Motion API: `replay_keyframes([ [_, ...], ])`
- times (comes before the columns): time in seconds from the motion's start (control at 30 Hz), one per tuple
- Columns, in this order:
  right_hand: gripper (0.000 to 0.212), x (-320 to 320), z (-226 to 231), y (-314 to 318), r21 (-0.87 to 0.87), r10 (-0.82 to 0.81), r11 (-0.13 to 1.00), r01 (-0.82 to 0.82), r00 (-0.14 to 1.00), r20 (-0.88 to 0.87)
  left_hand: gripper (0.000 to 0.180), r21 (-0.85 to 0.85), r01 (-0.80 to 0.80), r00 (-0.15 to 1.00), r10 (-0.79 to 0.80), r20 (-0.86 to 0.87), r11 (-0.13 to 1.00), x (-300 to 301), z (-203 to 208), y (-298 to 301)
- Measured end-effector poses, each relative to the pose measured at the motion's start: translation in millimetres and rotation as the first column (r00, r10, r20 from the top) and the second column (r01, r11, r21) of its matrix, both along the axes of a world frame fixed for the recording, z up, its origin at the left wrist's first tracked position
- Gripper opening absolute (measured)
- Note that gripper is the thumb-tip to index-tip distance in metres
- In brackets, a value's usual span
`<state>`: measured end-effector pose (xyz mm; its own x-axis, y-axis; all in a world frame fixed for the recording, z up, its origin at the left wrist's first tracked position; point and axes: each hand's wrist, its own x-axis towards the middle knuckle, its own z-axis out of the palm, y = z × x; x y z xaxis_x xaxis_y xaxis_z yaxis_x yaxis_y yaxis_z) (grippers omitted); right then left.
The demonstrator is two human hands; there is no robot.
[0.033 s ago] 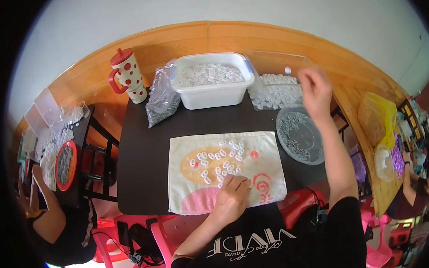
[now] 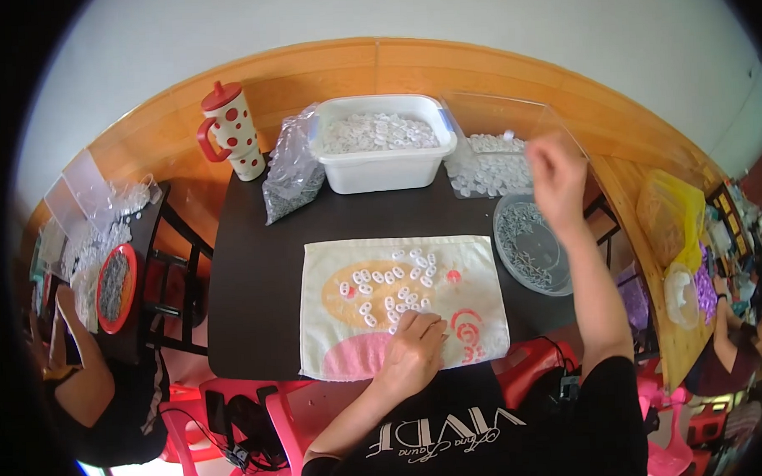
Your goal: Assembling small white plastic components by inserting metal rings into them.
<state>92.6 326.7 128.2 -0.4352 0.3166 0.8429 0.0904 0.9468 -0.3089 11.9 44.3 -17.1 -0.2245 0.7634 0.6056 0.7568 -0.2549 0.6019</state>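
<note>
My left hand (image 2: 413, 350) rests on the lower part of a printed cream towel (image 2: 315, 274). Its fingers are pinched together beside a group of small white oval pieces with two holes (image 2: 402, 302); whatever they grip is hidden. My right hand (image 2: 557, 175) is raised above a round clear tub of grey metal pieces (image 2: 520, 254), its fingers curled in. Nothing shows in it, though the fingertips are slightly blurred. Just left of it, a single white piece (image 2: 508, 135) appears in the air, apart from the hand, over a clear box of white pieces (image 2: 490, 177).
A white bin (image 2: 383, 171) full of white pieces stands at the back, beside a plastic bag of grey pieces (image 2: 291, 195) and a spotted tumbler (image 2: 233, 134). Other people sit at tables on both sides; a red tray (image 2: 116, 289) is at left. Pink chairs (image 2: 278, 418) stand near.
The white piece near my right hand has dropped lower toward the clear box. My right hand has shifted slightly left and down. My left hand stays at the towel.
</note>
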Motion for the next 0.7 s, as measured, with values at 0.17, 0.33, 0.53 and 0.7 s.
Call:
replay_keyframes([
  [0.17, 0.014, 1, -89, -74, -0.217, 0.352, 0.935, -0.279, 0.801, 0.485, 0.026, -0.03, 0.016, 1.0, -0.016, 0.024, 0.999, 2, -6, -1],
  [0.33, 0.018, -7, -119, -86, -0.195, 0.334, 0.942, -0.272, 0.741, 0.582, 0.025, -0.07, 0.006, 1.0, -0.008, -0.024, 0.997, 3, -8, -1],
  [0.53, 0.018, 0, -113, -100, -0.194, 0.35, 0.936, -0.293, 0.74, 0.574, 0.023, -0.066, 0.018, 0.995, -0.024, -0.092, 0.998, 5, -7, -25],
  [0.7, 0.019, 10, -129, -106, -0.203, 0.371, 0.929, -0.31, 0.773, 0.515, 0.022, -0.082, 0.033, 0.996, -0.04, -0.081, 0.996, 2, -6, -23],
])
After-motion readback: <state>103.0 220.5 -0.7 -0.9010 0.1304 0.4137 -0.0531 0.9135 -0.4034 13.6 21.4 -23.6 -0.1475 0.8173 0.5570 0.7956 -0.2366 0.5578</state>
